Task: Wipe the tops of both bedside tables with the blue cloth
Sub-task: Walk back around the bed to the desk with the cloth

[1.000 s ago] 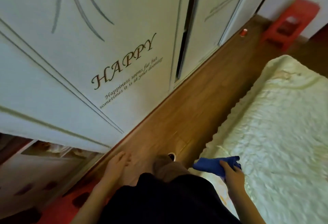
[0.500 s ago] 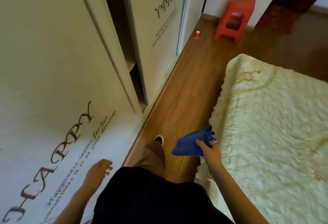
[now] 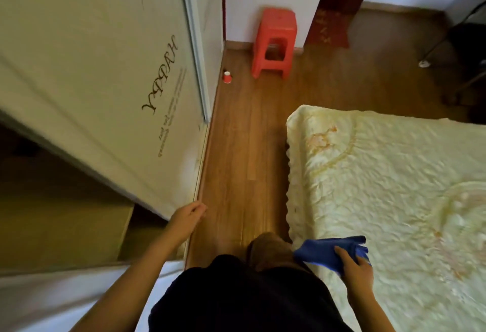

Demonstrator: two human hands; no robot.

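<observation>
The blue cloth [image 3: 326,251] is bunched in my right hand [image 3: 355,268], held low over the near edge of the bed. My left hand [image 3: 188,216] hangs at my side close to the wardrobe door, fingers loosely curled and holding nothing. I stand in the narrow strip of wooden floor between wardrobe and bed. No bedside table is in view.
A white sliding wardrobe [image 3: 105,81] runs along the left, partly open at the lower left. The bed with a cream quilt [image 3: 381,187] fills the right. Ahead stand a red plastic stool [image 3: 274,42] and a small red cup [image 3: 227,77] on the floor.
The view has swung right along the wardrobe and I have walked forward along the aisle. The stool is now ahead of me. The cloth stays in my right hand.
</observation>
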